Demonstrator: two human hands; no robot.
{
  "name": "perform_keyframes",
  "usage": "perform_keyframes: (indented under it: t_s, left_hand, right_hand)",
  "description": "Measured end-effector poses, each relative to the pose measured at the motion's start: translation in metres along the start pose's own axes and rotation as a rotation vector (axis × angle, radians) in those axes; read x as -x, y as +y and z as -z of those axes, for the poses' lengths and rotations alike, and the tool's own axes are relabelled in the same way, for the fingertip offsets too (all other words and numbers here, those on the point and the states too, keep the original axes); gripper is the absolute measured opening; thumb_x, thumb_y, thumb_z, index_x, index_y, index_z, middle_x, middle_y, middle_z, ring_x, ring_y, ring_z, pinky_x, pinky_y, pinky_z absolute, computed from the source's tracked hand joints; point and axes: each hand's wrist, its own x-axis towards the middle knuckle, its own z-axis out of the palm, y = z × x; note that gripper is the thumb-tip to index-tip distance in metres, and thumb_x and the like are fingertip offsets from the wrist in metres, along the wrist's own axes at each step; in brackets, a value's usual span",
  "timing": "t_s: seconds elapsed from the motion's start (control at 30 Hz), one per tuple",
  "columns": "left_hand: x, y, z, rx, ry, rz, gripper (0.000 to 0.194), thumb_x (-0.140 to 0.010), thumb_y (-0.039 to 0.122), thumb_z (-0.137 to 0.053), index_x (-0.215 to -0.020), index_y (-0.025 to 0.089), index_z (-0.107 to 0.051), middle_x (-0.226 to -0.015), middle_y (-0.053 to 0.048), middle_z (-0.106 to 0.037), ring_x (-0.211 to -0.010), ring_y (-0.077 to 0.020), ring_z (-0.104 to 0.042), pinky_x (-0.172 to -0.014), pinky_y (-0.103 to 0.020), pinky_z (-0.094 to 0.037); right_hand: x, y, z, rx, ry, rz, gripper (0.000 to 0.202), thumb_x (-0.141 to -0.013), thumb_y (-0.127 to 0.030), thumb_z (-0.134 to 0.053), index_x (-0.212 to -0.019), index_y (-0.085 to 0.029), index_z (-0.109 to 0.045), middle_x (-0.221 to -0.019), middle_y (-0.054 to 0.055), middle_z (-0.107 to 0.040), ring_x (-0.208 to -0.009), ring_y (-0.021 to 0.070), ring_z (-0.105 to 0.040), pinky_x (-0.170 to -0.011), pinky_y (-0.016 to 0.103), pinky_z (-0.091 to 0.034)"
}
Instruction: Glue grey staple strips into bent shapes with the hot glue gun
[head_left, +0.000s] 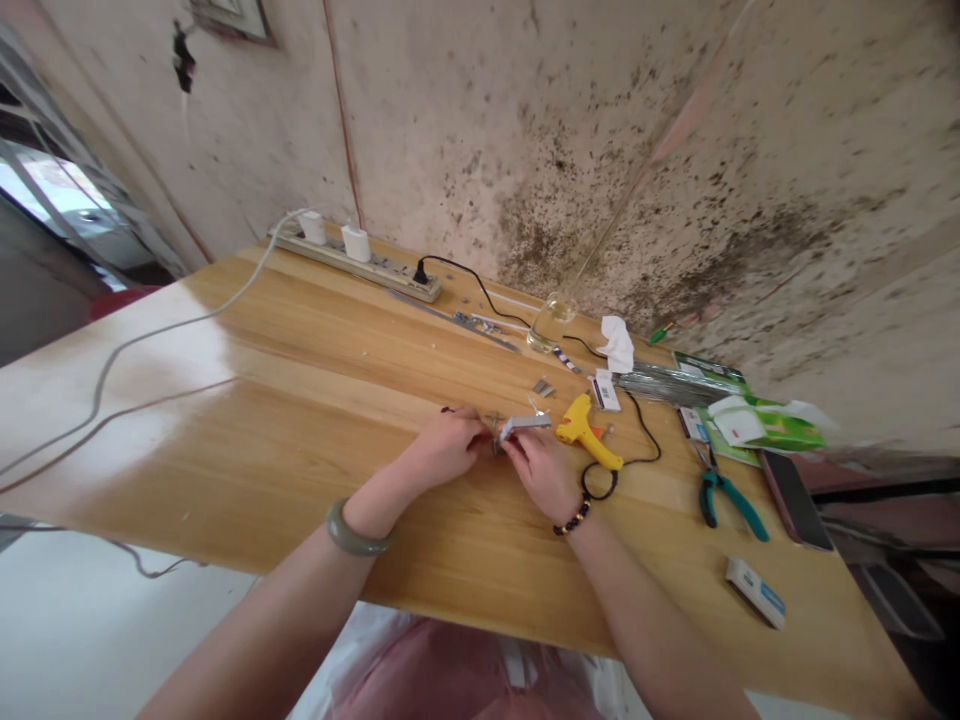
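Both hands meet low over the middle of the wooden table (300, 400). My right hand (546, 472) pinches a small, light grey angular strip (525, 424) between thumb and fingers. Close to its left end, my left hand (450, 447) has its fingertips drawn together at a tiny metallic-looking piece (495, 428), too small to name. Just right of the strip lies a yellow hot glue gun (585, 430), apart from my right hand. Small flat grey pieces (543, 387) rest on the wood beyond the hands.
A power strip (390, 273) runs along the wall, its cables crossing the left side. Farther back stand a glass of yellowish liquid (550, 325) and crumpled tissue (617, 344). To the right lie metal rods (675, 382), teal-handled pliers (731, 500), a phone (795, 500) and an eraser-like block (755, 592).
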Motion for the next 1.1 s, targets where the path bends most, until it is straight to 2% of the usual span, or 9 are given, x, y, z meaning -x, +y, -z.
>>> perform_keyframes:
  t_s: [0.77, 1.1]
  left_hand:
    - [-0.0004, 0.0006, 0.0012, -0.004, -0.007, 0.001, 0.026, -0.073, 0.007, -0.051, -0.088, 0.018, -0.070, -0.084, -0.007, -0.063, -0.082, -0.0196, -0.057, -0.075, -0.030, -0.045]
    - [-0.0001, -0.0025, -0.0018, -0.017, 0.012, -0.011, 0.021, -0.074, 0.010, -0.052, -0.083, 0.018, -0.070, -0.081, -0.006, -0.064, -0.080, -0.0192, -0.058, -0.074, -0.030, -0.045]
  right_hand:
    - [0.0005, 0.0015, 0.0001, -0.060, 0.022, -0.002, 0.019, -0.094, -0.025, -0.042, -0.101, -0.018, -0.058, -0.097, 0.007, -0.065, -0.092, 0.0218, -0.058, -0.081, 0.037, -0.046]
    - [0.0018, 0.0043, -0.0004, -0.072, 0.021, 0.007, 0.021, -0.094, -0.027, -0.042, -0.102, -0.019, -0.060, -0.099, 0.007, -0.066, -0.095, 0.0210, -0.058, -0.083, 0.036, -0.045]
